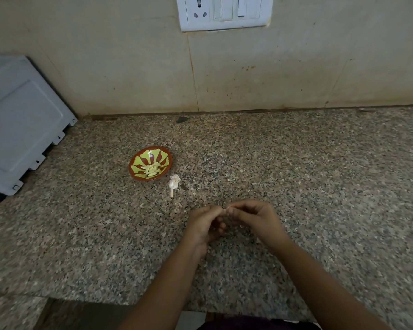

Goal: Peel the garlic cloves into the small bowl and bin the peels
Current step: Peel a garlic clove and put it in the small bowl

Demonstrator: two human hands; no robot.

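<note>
grey appliance (22,120) at far left on the granite counter (320,175). small bowl (138,159), red-brown with green pattern, left of centre; pale peeled cloves (153,171) heaped in it. garlic remnant (173,183) lies just beside the bowl's right rim, long axis near-to-far, thin stalk pointing toward the person. white switch plate (224,13) on the wall above. left hand (204,225) and right hand (253,217) meet above the counter's near part, fingers curled, tips pinching a garlic clove (227,210) between them; clove mostly hidden, its axis cannot be told.
</note>
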